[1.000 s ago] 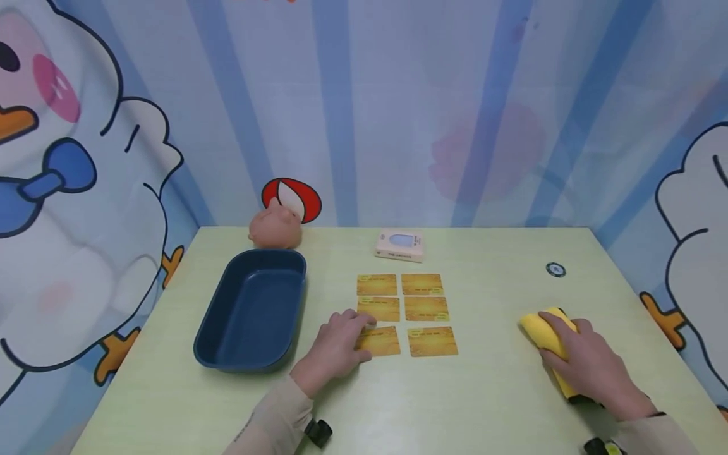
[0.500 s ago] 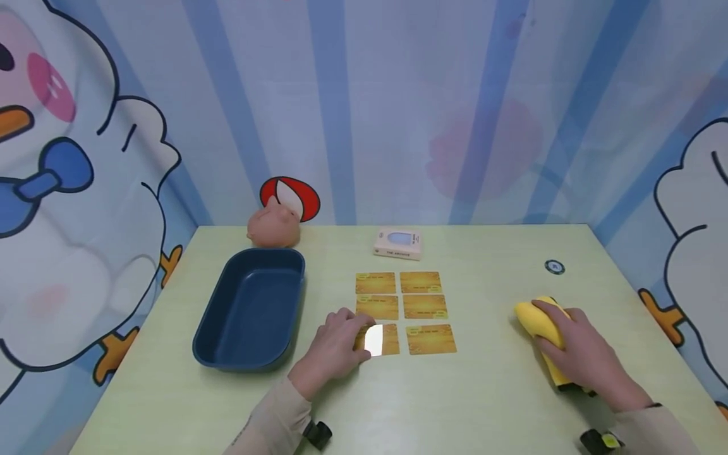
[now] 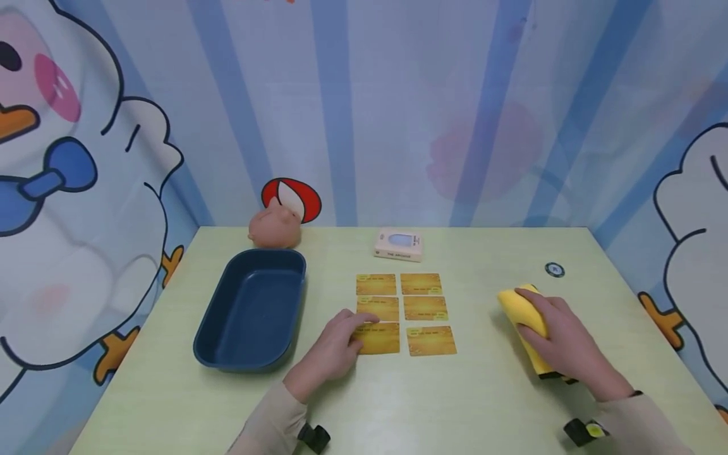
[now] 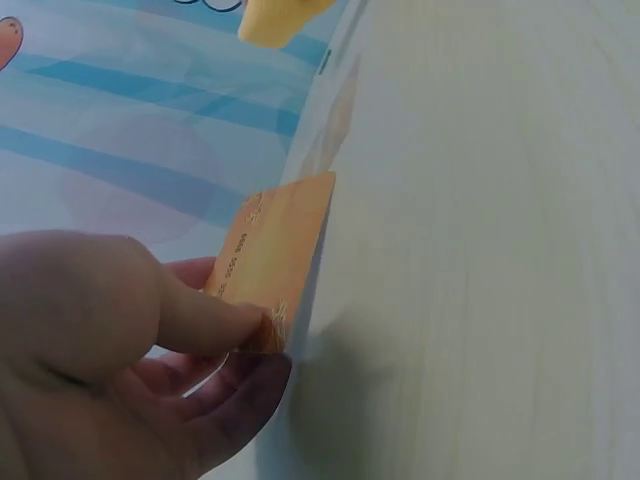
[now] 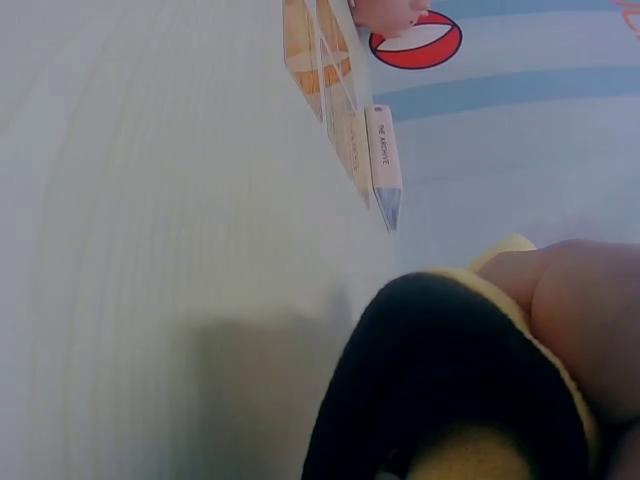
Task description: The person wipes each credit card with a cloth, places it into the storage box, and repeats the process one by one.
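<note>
My left hand (image 3: 332, 347) pinches a gold bank card (image 3: 380, 339) by its left end, at the near left of several matching cards. In the left wrist view the held card (image 4: 275, 250) is tilted up off the tabletop, with the thumb on its face and fingers behind. Still flat on the table is the card to its right (image 3: 431, 341); others lie in rows behind. On the right, my right hand (image 3: 563, 335) grips a bunched yellow cloth (image 3: 522, 311) with black edging. Its black side (image 5: 430, 360) fills the lower part of the right wrist view.
A dark blue tray (image 3: 206, 346) stands left of my left hand, with a pink piggy bank (image 3: 275, 227) behind it. Toward the back edge of the table (image 3: 483, 404) lies a small pale box (image 3: 399, 245). A round chip (image 3: 555, 270) lies back right.
My left hand has raised the near left card, which lay flat before. The right hand has moved left and a little away from me with the yellow cloth.
</note>
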